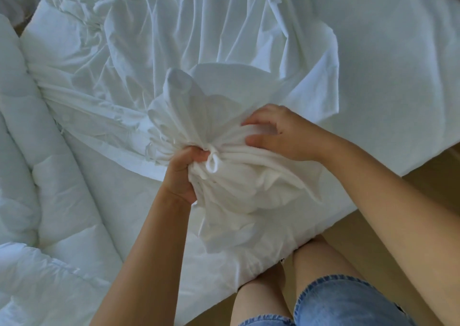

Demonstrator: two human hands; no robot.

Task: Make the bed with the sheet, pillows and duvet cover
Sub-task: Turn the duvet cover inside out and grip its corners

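While the duvet cover (159,81) lies rumpled across the bed, its near end is bunched up at the bed's edge, right in front of the person, and both hands are on that bunch. The left hand (183,174) comes up from below, forearm angled in from the lower left, fingers wrapped tight around the gathered neck of cloth, knuckles turned to the left. Just beside those fingers a small white tie (212,162) hangs in a loop from the gather. The right hand (283,131) reaches in from the right, wrist bent, fingers arched claw-like on top of the folds with the thumb stretched out below them, folds caught between thumb and fingers. The two hands sit close together, the tie between them, not touching each other. Below the grip the cloth balloons out in a loose bundle over the person's knees. To the left the quilted duvet (57,188) lies in thick rolls. To the right the smooth sheet (385,64) covers the mattress. Denim shorts (336,300) and a tan floor (435,166) show at the bottom right.
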